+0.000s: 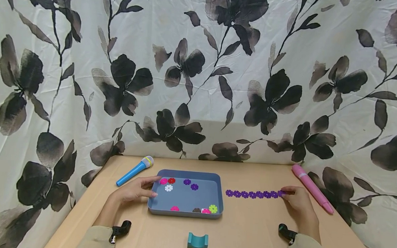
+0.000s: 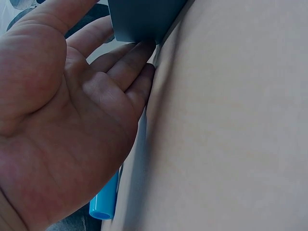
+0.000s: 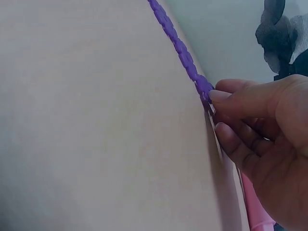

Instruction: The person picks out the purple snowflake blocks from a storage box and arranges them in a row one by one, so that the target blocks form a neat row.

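Note:
A blue-grey tray [image 1: 184, 214] lies at the middle of the table, with flower-shaped discs in it: two purple discs [image 1: 194, 187], a red disc [image 1: 171, 180], a white disc [image 1: 168, 188], a lime-green disc [image 1: 213, 208] and several others. My left hand [image 1: 134, 190] grips its left side, thumb over the rim and other fingers against the outer wall, which shows in the left wrist view. To the right of the tray runs a straight chain of linked purple flower discs [image 1: 252, 194]. Between thumb and forefinger, my right hand [image 1: 299, 204] pinches the chain's right end.
A blue toy microphone [image 1: 133, 173] lies at the back left, beyond my left hand. At the right edge is a pink pen-shaped stick [image 1: 312, 188]. A teal curved stand [image 1: 197, 242] sits near the front. Floral cloth [image 1: 220, 84] hangs behind the table.

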`<move>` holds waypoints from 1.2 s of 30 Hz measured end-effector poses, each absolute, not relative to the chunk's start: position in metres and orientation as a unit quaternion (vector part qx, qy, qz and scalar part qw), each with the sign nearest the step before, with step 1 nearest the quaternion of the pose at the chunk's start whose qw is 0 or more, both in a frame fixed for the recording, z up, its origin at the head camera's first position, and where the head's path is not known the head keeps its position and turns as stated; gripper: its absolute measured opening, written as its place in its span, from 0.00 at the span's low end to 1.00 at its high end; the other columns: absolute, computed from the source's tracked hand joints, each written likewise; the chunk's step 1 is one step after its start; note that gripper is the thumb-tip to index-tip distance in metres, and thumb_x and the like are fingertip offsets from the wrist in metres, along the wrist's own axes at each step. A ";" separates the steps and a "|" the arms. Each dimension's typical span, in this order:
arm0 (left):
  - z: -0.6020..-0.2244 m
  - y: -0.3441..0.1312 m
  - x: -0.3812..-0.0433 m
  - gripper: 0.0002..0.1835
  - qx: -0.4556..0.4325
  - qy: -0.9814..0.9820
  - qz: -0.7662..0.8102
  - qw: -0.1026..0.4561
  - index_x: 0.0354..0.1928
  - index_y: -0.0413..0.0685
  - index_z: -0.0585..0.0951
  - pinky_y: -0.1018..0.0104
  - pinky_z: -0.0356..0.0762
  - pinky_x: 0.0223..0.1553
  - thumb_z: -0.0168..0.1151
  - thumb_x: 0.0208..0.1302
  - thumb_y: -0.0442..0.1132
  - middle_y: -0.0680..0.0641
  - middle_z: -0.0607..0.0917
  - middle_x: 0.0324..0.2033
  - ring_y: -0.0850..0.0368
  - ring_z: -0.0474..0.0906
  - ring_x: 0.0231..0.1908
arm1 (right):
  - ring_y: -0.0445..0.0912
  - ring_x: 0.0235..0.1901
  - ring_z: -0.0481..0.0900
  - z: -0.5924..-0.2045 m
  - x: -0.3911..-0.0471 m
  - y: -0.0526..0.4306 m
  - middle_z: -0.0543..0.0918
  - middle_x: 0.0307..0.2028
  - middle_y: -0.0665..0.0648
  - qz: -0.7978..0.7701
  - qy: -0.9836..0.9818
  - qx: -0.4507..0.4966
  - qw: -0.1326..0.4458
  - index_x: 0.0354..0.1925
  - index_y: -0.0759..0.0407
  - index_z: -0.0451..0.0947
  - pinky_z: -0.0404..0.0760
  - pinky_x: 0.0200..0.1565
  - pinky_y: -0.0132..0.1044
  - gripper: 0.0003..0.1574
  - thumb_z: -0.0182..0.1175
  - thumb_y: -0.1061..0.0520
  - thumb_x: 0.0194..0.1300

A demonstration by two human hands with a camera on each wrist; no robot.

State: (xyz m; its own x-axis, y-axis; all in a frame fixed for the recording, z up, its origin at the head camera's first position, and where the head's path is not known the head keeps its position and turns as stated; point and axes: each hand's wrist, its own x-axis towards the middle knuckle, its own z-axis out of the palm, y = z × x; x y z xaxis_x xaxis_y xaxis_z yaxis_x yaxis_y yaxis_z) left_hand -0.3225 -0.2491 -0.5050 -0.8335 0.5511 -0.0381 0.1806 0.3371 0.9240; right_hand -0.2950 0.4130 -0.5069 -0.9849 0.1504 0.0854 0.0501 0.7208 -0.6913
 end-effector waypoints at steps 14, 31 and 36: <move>-0.506 -0.249 -0.323 0.43 0.226 0.797 0.531 0.179 0.79 0.40 0.64 0.42 0.52 0.78 0.74 0.66 0.42 0.35 0.59 0.80 0.32 0.48 0.80 | 0.52 0.46 0.80 -0.496 -0.299 0.392 0.84 0.53 0.70 0.402 -0.911 -0.044 0.086 0.61 0.70 0.79 0.80 0.39 0.26 0.20 0.61 0.63 0.74; -0.507 -0.249 -0.323 0.43 0.230 0.800 0.526 0.172 0.78 0.39 0.64 0.41 0.53 0.78 0.74 0.66 0.42 0.34 0.60 0.79 0.32 0.49 0.80 | 0.46 0.45 0.80 -0.472 -0.323 0.333 0.87 0.51 0.68 0.437 -0.882 0.058 0.166 0.57 0.65 0.84 0.82 0.39 0.25 0.19 0.65 0.58 0.73; -0.504 -0.248 -0.323 0.44 0.231 0.802 0.524 0.169 0.78 0.38 0.64 0.42 0.51 0.78 0.74 0.66 0.42 0.34 0.60 0.79 0.33 0.48 0.80 | 0.45 0.43 0.81 -0.470 -0.327 0.313 0.87 0.50 0.68 0.441 -0.877 0.077 0.176 0.56 0.65 0.85 0.82 0.41 0.26 0.17 0.66 0.59 0.72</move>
